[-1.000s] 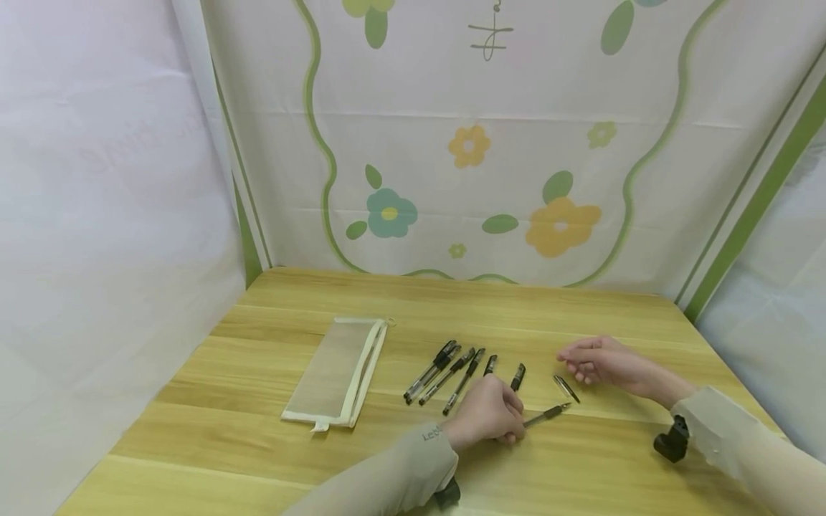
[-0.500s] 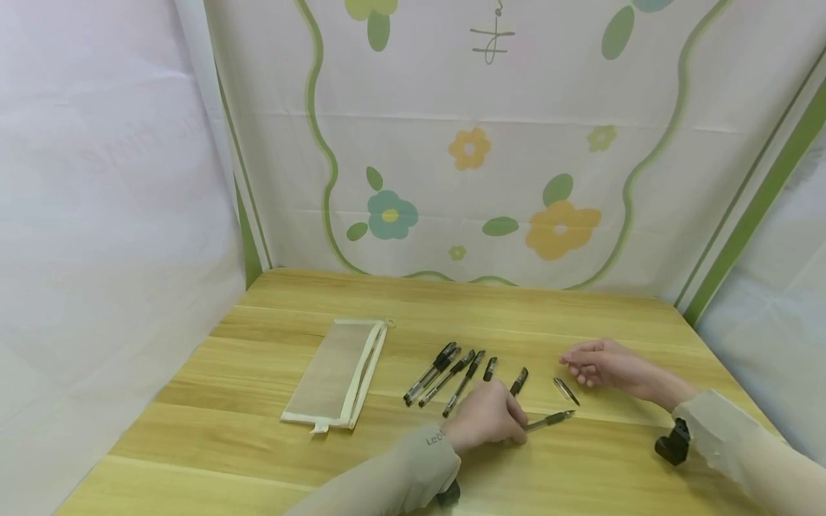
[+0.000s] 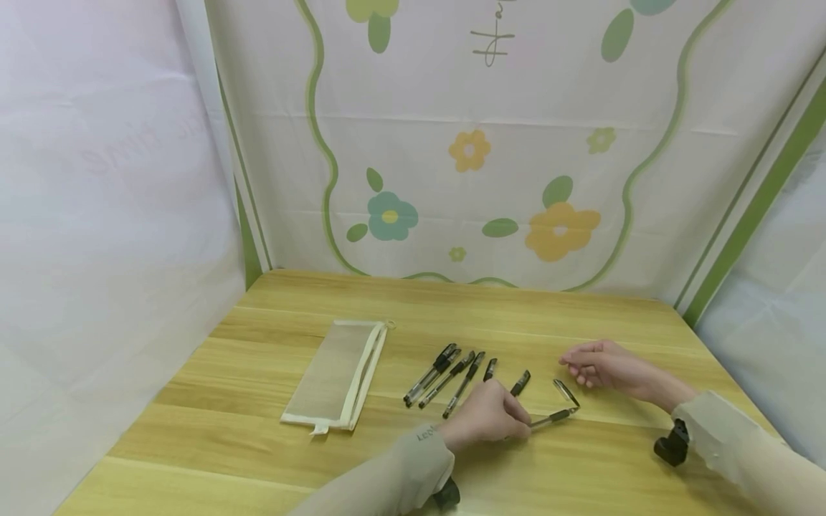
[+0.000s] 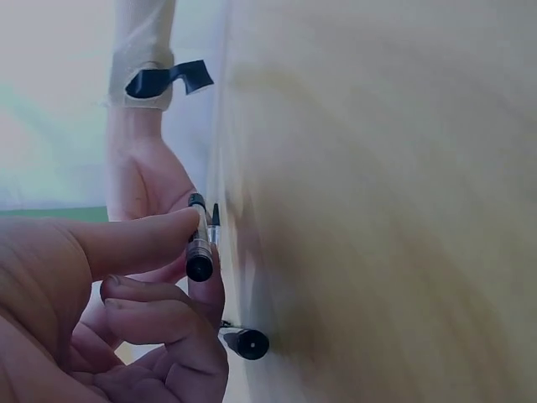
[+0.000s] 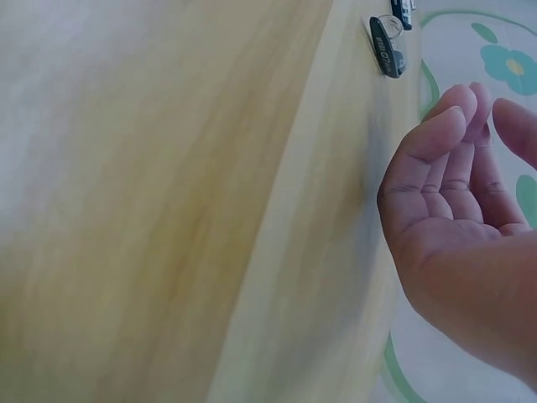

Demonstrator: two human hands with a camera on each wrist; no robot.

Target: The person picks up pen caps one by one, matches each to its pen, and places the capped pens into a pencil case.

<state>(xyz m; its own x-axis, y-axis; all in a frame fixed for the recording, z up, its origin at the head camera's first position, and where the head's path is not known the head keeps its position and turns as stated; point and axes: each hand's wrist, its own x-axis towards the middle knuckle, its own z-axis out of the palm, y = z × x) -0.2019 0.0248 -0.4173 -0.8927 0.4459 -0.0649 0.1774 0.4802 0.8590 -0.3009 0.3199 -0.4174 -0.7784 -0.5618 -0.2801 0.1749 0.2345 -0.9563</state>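
Head view: the left hand (image 3: 487,419) pinches an uncapped pen (image 3: 551,416) low over the counter (image 3: 581,466).
The pen's long axis runs nearly level, tip aimed right toward a loose cap (image 3: 566,392) just beyond it. The right hand (image 3: 596,364) rests beside that cap, fingers loosely curled, holding nothing. Four capped pens (image 3: 445,374), two more caps and a zip pouch (image 3: 335,373) lie further left.

Staged recording booth: wooden table (image 3: 258,430) enclosed by floral cloth backdrop (image 3: 490,179).
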